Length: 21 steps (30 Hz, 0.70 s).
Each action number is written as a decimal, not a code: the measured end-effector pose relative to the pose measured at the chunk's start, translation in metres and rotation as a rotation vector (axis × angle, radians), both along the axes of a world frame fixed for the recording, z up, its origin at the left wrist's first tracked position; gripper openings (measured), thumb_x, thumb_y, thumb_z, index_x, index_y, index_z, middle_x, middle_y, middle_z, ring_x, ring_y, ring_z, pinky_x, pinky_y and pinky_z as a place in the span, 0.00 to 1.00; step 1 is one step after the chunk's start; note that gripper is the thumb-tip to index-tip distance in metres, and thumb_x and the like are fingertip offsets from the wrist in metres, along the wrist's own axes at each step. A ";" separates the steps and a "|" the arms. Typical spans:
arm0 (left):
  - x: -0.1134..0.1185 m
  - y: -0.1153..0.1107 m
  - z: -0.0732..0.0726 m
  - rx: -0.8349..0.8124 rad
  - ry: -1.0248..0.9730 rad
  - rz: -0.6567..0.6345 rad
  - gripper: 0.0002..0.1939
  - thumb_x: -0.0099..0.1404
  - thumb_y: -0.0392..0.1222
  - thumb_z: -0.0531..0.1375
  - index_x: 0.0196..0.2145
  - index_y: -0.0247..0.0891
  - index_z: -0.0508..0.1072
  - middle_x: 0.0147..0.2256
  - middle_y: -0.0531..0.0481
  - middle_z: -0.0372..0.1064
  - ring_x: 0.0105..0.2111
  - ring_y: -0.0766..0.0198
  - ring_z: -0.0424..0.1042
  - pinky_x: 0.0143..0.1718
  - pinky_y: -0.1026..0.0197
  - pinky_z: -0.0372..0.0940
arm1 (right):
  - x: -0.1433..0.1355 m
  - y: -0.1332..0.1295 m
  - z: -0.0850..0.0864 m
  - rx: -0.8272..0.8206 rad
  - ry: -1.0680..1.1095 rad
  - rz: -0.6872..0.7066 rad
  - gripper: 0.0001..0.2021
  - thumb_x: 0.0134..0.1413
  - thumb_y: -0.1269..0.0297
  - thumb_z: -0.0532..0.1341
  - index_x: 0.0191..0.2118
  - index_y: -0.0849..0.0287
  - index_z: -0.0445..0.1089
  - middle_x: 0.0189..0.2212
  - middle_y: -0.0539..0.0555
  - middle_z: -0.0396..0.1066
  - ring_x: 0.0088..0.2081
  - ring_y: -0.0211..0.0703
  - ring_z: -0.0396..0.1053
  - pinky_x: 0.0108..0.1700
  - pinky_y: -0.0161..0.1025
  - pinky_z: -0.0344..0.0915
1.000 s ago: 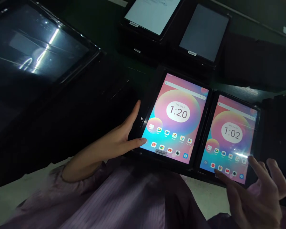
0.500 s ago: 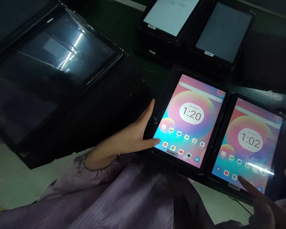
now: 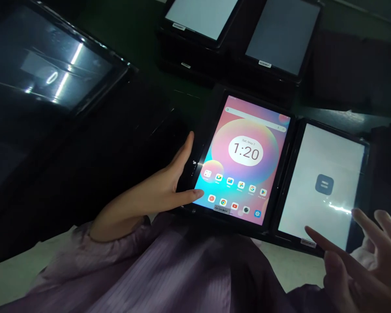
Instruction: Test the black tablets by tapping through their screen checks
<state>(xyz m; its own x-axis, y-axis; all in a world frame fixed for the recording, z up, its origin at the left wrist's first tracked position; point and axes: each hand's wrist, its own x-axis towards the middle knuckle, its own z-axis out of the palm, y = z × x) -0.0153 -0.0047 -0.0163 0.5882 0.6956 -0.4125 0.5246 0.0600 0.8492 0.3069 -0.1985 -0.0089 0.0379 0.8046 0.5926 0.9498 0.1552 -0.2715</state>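
One 1:20 tablet [image 3: 244, 158] beside a white-screened tablet [image 3: 322, 208], at the worktop's [image 3: 140, 30] near edge.
Left hand [image 3: 169, 184] spread, thumb on the first's lower left corner; right hand [image 3: 374, 269] spread over the second, contact unclear; toward the far edge, a grey-screened tablet [image 3: 283, 34].

The left hand [image 3: 164, 189] rests its thumb [image 3: 194, 194] on a pink-and-blue-screened black rectangular tablet [image 3: 267, 134] showing 1:20, while the right hand [image 3: 371, 265] spreads its fingers [image 3: 326, 242] over, perhaps touching, a neighbouring white-screened black tablet [image 3: 322, 156] bearing a blue-grey square icon [image 3: 324, 178].
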 end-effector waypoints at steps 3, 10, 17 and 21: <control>-0.001 -0.001 -0.008 0.007 -0.023 0.054 0.64 0.65 0.58 0.69 0.81 0.46 0.31 0.81 0.47 0.19 0.79 0.38 0.22 0.77 0.37 0.41 | 0.009 0.004 0.000 -0.004 -0.015 0.047 0.24 0.72 0.67 0.63 0.65 0.29 0.72 0.72 0.40 0.65 0.74 0.59 0.60 0.52 0.55 0.75; 0.000 0.002 -0.013 -0.116 -0.105 0.315 0.59 0.57 0.63 0.74 0.79 0.59 0.52 0.81 0.56 0.37 0.80 0.38 0.39 0.75 0.37 0.52 | 0.028 0.012 -0.003 -0.009 0.138 -0.233 0.26 0.70 0.69 0.66 0.61 0.22 0.73 0.69 0.38 0.68 0.73 0.64 0.61 0.63 0.69 0.74; 0.043 0.025 -0.033 -0.174 -0.307 0.790 0.42 0.57 0.68 0.70 0.64 0.45 0.79 0.67 0.47 0.74 0.71 0.39 0.66 0.74 0.42 0.61 | 0.052 0.023 -0.005 -0.087 0.014 -0.379 0.10 0.74 0.60 0.63 0.50 0.45 0.84 0.69 0.54 0.69 0.73 0.72 0.60 0.61 0.75 0.72; 0.057 0.038 -0.053 -0.097 -0.428 0.951 0.27 0.68 0.56 0.62 0.56 0.38 0.83 0.56 0.47 0.82 0.67 0.42 0.72 0.73 0.43 0.64 | 0.058 0.028 -0.003 -0.125 0.013 -0.393 0.14 0.76 0.56 0.59 0.47 0.50 0.84 0.69 0.56 0.69 0.73 0.71 0.60 0.62 0.75 0.71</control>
